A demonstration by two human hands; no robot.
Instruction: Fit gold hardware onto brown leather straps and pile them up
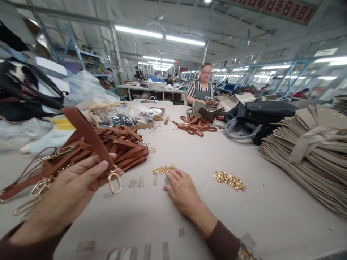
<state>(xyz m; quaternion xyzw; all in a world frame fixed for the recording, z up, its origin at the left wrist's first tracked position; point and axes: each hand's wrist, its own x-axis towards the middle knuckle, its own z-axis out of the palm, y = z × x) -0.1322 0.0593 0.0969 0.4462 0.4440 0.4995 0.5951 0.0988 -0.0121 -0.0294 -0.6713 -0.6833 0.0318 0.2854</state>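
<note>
My left hand [78,177] is closed around a brown leather strap [88,135], raised above the table. The strap's upper end sticks up and to the left, and a gold oval ring [115,182] hangs at its lower end. My right hand [183,189] lies low over the table, fingers stretched forward and thumb apart. Its fingertips reach the near right edge of a small pile of gold metal pieces [164,169], too small to name exactly. Farther right lies a second pile of gold pieces [230,181]. Behind my left hand, many brown straps [121,148] are heaped, several with gold rings.
A stack of taupe panels [306,155] tied with a band stands at the right. Black bags [265,113] lie behind it. More brown straps [197,124] lie across the table [217,224], before a seated person [202,92]. Plastic bags [92,90] crowd the left.
</note>
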